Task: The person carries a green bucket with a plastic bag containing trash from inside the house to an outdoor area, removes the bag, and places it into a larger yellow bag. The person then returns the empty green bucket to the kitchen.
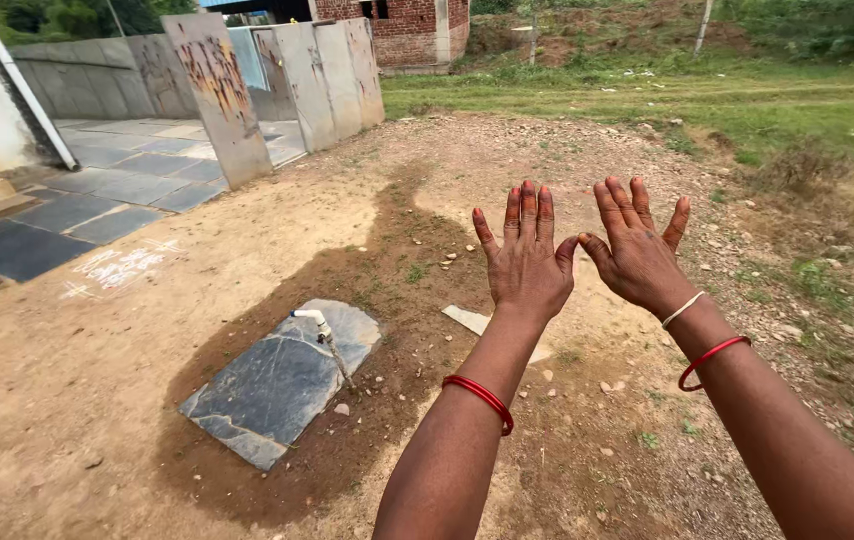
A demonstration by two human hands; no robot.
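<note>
Both my arms reach out in front of me over bare dirt ground. My left hand is raised flat with its back toward me, fingers straight and close together, holding nothing. My right hand is beside it, fingers spread, also holding nothing; the two thumbs nearly touch. A red bangle sits on my left forearm. My right wrist carries a white bangle and a red bangle. Neither hand touches any object.
A low white tap stands over a dark stone slab on wet soil at lower left. A small pale slab lies near my left wrist. Grey tiled paving and upright concrete panels are at upper left; grass lies beyond.
</note>
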